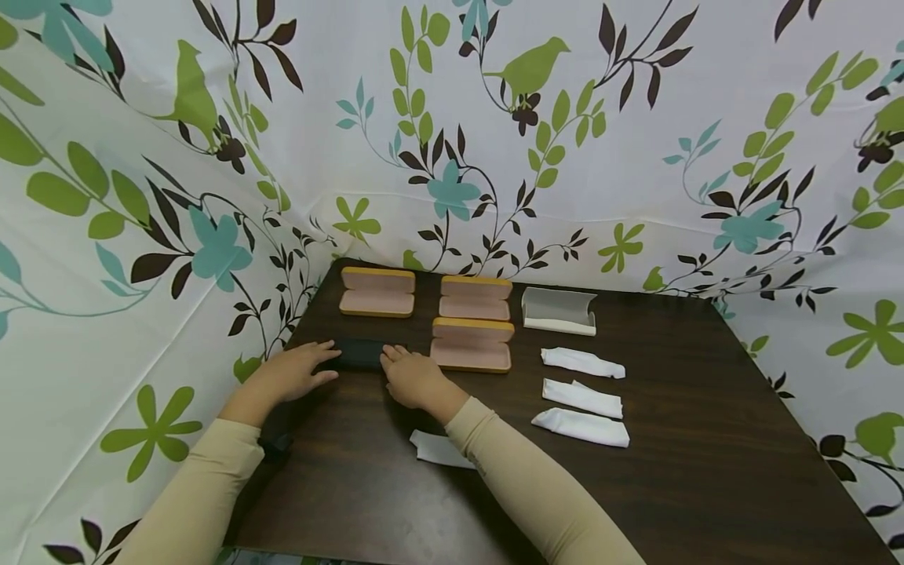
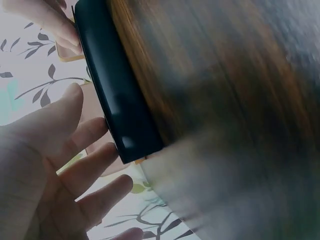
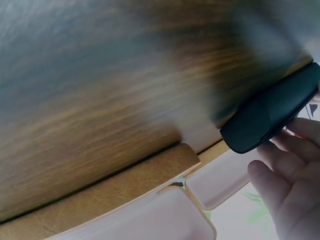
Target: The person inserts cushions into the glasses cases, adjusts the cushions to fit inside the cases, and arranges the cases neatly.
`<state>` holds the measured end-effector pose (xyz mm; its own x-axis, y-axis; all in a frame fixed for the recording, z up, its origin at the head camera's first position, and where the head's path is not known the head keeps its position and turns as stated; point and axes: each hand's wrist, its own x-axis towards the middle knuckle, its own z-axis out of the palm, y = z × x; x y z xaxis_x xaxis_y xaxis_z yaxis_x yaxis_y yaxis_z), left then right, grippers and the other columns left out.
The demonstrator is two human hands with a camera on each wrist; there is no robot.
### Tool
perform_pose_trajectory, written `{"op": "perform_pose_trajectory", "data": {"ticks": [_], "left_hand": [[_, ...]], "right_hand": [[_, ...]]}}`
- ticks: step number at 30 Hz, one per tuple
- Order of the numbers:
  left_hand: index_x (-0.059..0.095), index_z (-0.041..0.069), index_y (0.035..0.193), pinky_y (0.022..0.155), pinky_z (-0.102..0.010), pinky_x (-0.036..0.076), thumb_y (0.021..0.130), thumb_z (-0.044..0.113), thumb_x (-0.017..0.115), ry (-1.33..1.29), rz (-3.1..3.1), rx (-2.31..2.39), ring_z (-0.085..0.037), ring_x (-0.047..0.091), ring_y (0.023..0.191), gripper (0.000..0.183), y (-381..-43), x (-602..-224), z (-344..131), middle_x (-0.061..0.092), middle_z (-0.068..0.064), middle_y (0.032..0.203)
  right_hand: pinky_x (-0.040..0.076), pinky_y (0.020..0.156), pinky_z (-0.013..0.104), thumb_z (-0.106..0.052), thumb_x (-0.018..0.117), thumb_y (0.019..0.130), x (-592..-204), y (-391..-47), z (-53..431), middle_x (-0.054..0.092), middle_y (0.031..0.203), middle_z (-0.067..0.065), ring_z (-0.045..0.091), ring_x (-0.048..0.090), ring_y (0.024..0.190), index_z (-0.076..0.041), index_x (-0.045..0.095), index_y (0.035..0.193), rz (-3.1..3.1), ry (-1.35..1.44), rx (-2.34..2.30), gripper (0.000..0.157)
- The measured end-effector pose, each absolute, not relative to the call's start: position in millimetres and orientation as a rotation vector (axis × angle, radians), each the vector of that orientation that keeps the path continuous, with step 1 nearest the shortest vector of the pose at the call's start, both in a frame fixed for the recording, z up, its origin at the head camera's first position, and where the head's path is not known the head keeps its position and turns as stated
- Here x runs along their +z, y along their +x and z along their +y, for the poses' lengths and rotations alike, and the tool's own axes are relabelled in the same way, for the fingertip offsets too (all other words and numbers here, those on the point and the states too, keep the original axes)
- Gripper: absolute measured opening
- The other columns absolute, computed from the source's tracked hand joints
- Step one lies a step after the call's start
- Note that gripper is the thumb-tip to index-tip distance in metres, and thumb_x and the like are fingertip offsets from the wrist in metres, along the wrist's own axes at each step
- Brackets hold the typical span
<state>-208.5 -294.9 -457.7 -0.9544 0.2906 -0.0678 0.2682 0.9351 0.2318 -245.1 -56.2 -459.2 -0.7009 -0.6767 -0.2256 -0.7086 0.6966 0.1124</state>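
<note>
Black case [image 1: 359,354] lay shut on table [image 1: 706,471], left of three open pink cases [image 1: 472,344]. Left hand [image 1: 293,372] and right hand [image 1: 413,377] at either end, fingers loosely spread, touching (not gripping). Four white cloths [image 1: 582,395] apparently not yet packed.

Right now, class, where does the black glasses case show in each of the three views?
Head: black glasses case left of centre on the table, between both hands.
Left wrist: black glasses case upper left, running diagonally.
Right wrist: black glasses case at right edge.
Shared landmark: pink open case.
</note>
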Motion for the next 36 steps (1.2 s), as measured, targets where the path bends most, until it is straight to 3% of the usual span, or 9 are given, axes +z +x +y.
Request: {"op": "perform_pose_trajectory", "data": {"ticks": [16,23,36], "left_hand": [[0.063,0.005,0.137,0.102,-0.063,0.043,0.101,0.028,0.066,0.507,3.077,0.339,-0.044,0.053,0.130,0.043,-214.4,-452.4,-270.4,0.055,-0.023,0.144],[0.048,0.008,0.151,0.104,-0.067,0.039,0.100,0.032,0.066,0.544,3.101,0.396,-0.048,0.047,0.134,0.059,-217.1,-454.8,-261.7,0.044,-0.024,0.153],[0.042,0.011,0.155,0.106,-0.066,0.037,0.100,0.034,0.066,0.609,3.123,0.422,-0.045,0.045,0.137,0.064,-229.7,-462.8,-243.3,0.042,-0.020,0.156]], "right_hand": [[0.036,0.116,0.033,-0.035,0.057,0.105,-459.3,-251.3,-38.8,0.039,0.160,0.002,0.017,0.037,0.147,-0.013,0.047,0.153,2.808,-1.211,0.219,0.053],[0.037,0.115,0.037,-0.035,0.060,0.104,-456.9,-256.1,-30.3,0.043,0.158,0.004,0.019,0.040,0.145,-0.011,0.050,0.150,2.859,-1.207,0.212,0.053],[0.030,0.119,0.039,-0.034,0.057,0.105,-442.2,-273.4,-14.3,0.036,0.162,0.004,0.022,0.034,0.149,-0.011,0.045,0.154,2.917,-1.100,0.141,0.055]]}}
